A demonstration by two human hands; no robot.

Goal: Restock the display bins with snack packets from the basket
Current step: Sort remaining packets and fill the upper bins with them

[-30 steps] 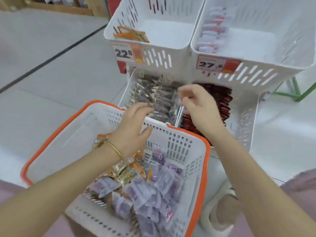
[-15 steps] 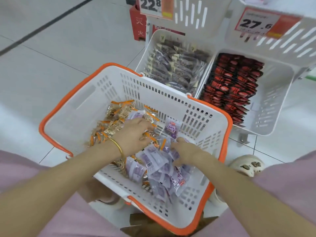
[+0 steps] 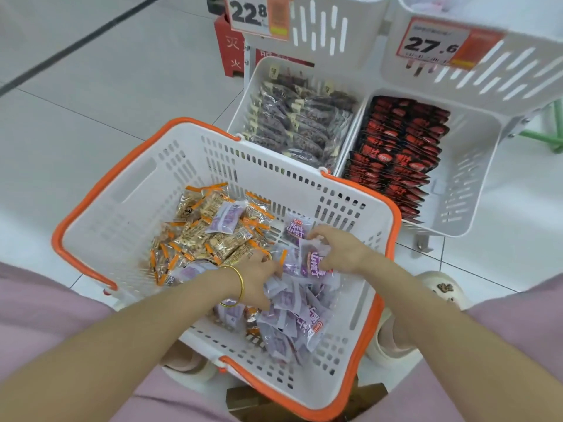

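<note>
A white basket (image 3: pixel 128 205) with an orange rim sits in front of me. Inside lie orange-striped snack packets (image 3: pixel 210 236) on the left and purple packets (image 3: pixel 292 312) on the right. My left hand (image 3: pixel 259 278), with a gold bangle on the wrist, is down among the purple packets, fingers curled into the pile. My right hand (image 3: pixel 338 251) pinches a purple packet (image 3: pixel 313 263) at the top of the pile. Beyond the basket stand two lower display bins, one with dark purple-brown packets (image 3: pixel 298 123), one with red-black packets (image 3: pixel 399 150).
Two upper white bins carry price tags, one reading 22.8 (image 3: pixel 259 13) and one reading 27.6 (image 3: pixel 435 44). A red box (image 3: pixel 228 47) stands on the tiled floor behind them. A green frame (image 3: pixel 545 135) is at the right edge. My slippered foot (image 3: pixel 444 290) is right of the basket.
Both hands came back from the lower bins and dropped into the basket. Since half a second ago the left hand slid right into the purple packets and the right hand closed on one.
</note>
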